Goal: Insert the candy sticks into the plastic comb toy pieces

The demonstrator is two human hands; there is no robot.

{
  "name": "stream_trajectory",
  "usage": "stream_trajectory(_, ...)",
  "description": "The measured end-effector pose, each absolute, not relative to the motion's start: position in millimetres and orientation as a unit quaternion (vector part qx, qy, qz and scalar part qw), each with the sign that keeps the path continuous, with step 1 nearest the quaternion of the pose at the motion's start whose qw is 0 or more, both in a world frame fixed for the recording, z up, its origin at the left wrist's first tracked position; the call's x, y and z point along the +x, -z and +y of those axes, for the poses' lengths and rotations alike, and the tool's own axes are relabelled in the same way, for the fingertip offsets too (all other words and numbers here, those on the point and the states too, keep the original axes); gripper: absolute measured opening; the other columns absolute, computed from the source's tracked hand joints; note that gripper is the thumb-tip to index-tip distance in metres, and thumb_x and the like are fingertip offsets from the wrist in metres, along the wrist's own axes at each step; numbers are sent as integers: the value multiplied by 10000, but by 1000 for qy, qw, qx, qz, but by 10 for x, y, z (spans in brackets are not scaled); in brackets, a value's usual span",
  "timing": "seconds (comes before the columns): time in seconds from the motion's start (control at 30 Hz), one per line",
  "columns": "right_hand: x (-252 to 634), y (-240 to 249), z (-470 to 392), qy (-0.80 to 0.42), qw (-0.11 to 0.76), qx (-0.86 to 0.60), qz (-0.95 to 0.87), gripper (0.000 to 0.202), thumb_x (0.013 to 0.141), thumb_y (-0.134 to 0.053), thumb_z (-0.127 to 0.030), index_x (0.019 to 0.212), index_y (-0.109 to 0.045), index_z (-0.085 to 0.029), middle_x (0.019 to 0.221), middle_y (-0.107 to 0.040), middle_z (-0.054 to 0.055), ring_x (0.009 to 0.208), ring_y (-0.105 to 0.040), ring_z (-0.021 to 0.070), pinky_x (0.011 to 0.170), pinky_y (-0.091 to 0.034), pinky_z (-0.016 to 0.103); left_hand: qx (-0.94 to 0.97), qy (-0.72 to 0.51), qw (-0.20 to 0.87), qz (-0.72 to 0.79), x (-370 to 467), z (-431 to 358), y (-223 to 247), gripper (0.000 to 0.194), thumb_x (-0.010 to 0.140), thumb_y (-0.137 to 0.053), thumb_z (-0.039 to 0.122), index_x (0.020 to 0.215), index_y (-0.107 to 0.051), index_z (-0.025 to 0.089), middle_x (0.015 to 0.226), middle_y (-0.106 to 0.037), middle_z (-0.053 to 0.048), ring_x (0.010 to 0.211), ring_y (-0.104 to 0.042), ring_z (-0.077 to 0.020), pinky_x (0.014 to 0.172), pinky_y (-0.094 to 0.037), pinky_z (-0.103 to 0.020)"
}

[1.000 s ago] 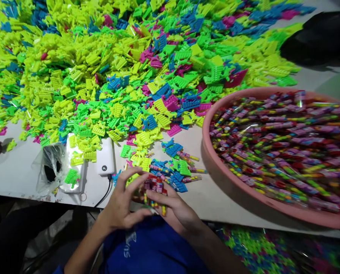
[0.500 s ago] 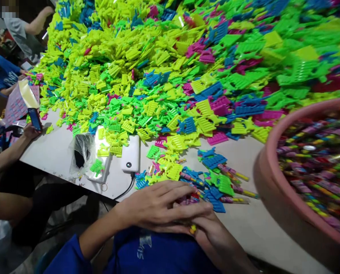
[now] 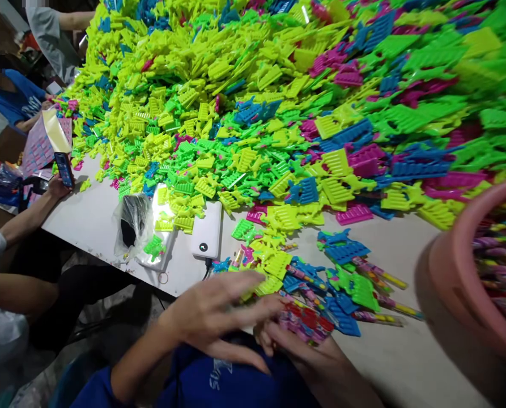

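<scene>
My left hand (image 3: pixel 219 314) is raised over the table's front edge, fingers stretched apart, blurred and with nothing visible in it. Close beside its fingertips, my right hand (image 3: pixel 289 343) is closed around a bunch of thin wrapped tubes (image 3: pixel 306 322), pink and purple with red ends. Just beyond the hands lie yellow pieces (image 3: pixel 276 263), a green comb-like plastic piece (image 3: pixel 361 290) and a blue one (image 3: pixel 346 249). Several slim clear tubes with coloured filling (image 3: pixel 382 319) stick out among them.
A large heap of bright plastic pieces (image 3: pixel 219 73) covers the back of the table. At right stands a pink tub (image 3: pixel 448 272) full of wrapped tubes. A white power bank (image 3: pixel 205 232) and plastic bag (image 3: pixel 129 226) lie left. Another person's hand (image 3: pixel 57 187) holds a phone (image 3: pixel 64 169).
My left hand has lifted off my right hand and moved left, its fingers spreading. The bunch of tubes in my right hand has come into sight. The view has shifted left.
</scene>
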State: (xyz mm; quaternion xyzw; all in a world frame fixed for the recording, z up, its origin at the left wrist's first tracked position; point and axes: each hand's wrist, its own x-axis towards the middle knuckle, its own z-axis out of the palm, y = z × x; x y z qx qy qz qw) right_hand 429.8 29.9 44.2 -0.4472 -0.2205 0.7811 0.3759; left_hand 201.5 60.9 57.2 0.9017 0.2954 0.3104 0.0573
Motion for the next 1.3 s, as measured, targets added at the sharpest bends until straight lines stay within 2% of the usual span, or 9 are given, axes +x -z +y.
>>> stream_trajectory(0.07, 4324, -530, 385, -786, 368, -453, -203, 425, 882, -973, -536, 1092, -753, -239, 794, -777, 28, 707, -718, 219, 656, -604, 326, 796, -237, -32, 556, 1696, 515, -582, 500, 1160, -557, 559, 1545, -652, 253, 1468, -766, -156, 1397, -744, -273, 1164, -633, -409)
stream_trajectory(0.17, 4346, -628, 484, -798, 361, -443, -190, 488, 850, -1009, -515, 1147, -733, -244, 859, -801, 30, 682, -712, 197, 563, -573, 278, 666, -205, -69, 714, 1283, 434, -493, 495, 1126, -652, 385, 1544, -662, 120, 1452, -717, -319, 1397, -699, -477, 1138, -575, -723)
stream_trajectory(0.23, 4326, -653, 510, -809, 357, -430, -182, 485, 851, -1007, -510, 1143, -722, -248, 859, -796, 24, 680, -715, 195, 527, -564, 261, 633, -204, -55, 745, 1145, 423, -396, 446, 1103, -674, 361, 1464, -725, 104, 1405, -737, -332, 1352, -704, -519, 1116, -544, -784)
stream_trajectory(0.43, 4224, -634, 489, -803, 340, -416, -259, 388, 903, -958, -521, 1062, -756, -230, 781, -803, 1, 646, -737, 164, 697, -616, 283, 606, -283, 49, 742, 1428, 324, -372, 309, 1133, -597, 405, 1211, -810, 196, 1168, -848, -168, 1125, -805, -342, 1082, -614, -538)
stream_trajectory(0.57, 4235, -716, 507, -752, 358, -480, -275, 319, 883, -960, -469, 1009, -768, -247, 779, -812, -17, 604, -713, 154, 688, -602, 279, 569, -363, 186, 714, 1927, 253, -637, 311, 1139, -659, 471, 1317, -750, 233, 1104, -841, -71, 849, -796, -180, 736, -623, -257)
stream_trajectory(0.7, 4336, -805, 536, -670, 403, -513, -354, 197, 965, -887, -418, 1002, -767, -266, 924, -845, -5, 644, -760, 158, 721, -650, 281, 390, -490, 474, 619, 2352, 371, -830, 394, 985, -892, 505, 1280, -824, 254, 947, -796, -11, 757, -704, -120, 677, -558, -173)
stream_trajectory(0.8, 4418, -824, 526, -594, 443, -525, -417, 81, 1010, -830, -341, 1017, -779, -277, 955, -840, -6, 714, -792, 164, 718, -661, 256, 343, -499, 553, 572, 2534, 495, -874, 395, 932, -955, 484, 1248, -858, 268, 918, -776, 4, 768, -675, -103, 712, -556, -149)
stream_trajectory(1.13, 4567, -854, 489, -549, 458, -535, -449, 39, 1032, -793, -307, 1003, -775, -288, 913, -815, -3, 702, -773, 184, 657, -647, 271, 476, -481, 467, 569, 2670, 552, -915, 393, 1013, -873, 470, 1368, -828, 308, 1253, -846, -52, 1017, -789, -188, 879, -654, -249)
stream_trajectory(1.3, 4597, -818, 467, -524, 459, -553, -457, 73, 1011, -823, -308, 972, -768, -278, 903, -812, 1, 736, -765, 185, 654, -624, 256, 581, -478, 395, 527, 2705, 552, -1025, 226, 1101, -774, 280, 1321, -826, 292, 1204, -848, -43, 1137, -801, -168, 994, -637, -230)
